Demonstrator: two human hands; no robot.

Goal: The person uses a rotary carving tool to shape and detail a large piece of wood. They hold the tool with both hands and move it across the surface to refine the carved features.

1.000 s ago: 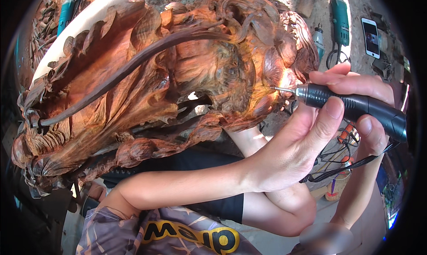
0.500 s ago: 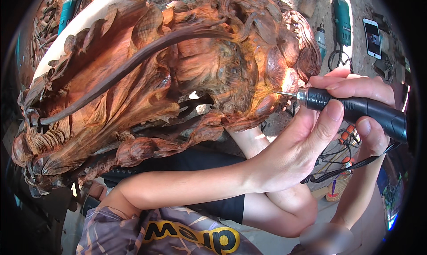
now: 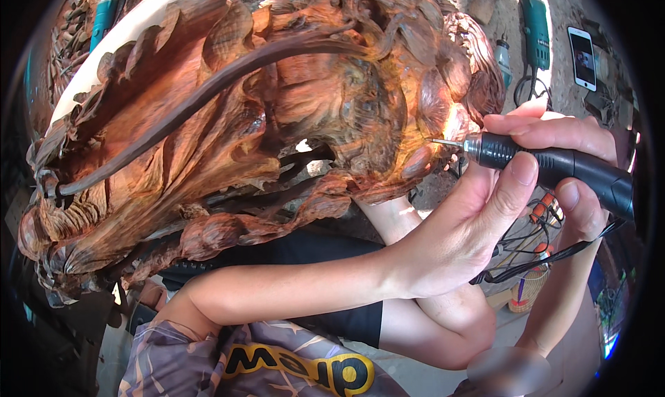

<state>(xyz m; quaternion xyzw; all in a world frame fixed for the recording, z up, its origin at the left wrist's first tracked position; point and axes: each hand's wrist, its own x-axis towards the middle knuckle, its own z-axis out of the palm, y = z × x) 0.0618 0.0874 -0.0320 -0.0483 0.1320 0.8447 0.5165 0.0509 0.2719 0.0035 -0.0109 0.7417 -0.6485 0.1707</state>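
Note:
A large reddish-brown wood carving with flowing leaf-like folds fills most of the view. A black pen-shaped rotary tool lies level at the right, and its thin metal bit touches the carving's right side. My right hand wraps the tool's handle. My left hand reaches across from the lower left and cups the tool from below, its thumb pressed against the barrel near the collet. A black cord hangs from the tool.
On the ground beyond the carving lie a green power tool, a smartphone and a small grinder. Another teal tool sits at the upper left. Tangled cables and a woven basket are under my right forearm.
The bit has crept a little to the left along the carving's right side. Both hands keep the same hold on the tool.

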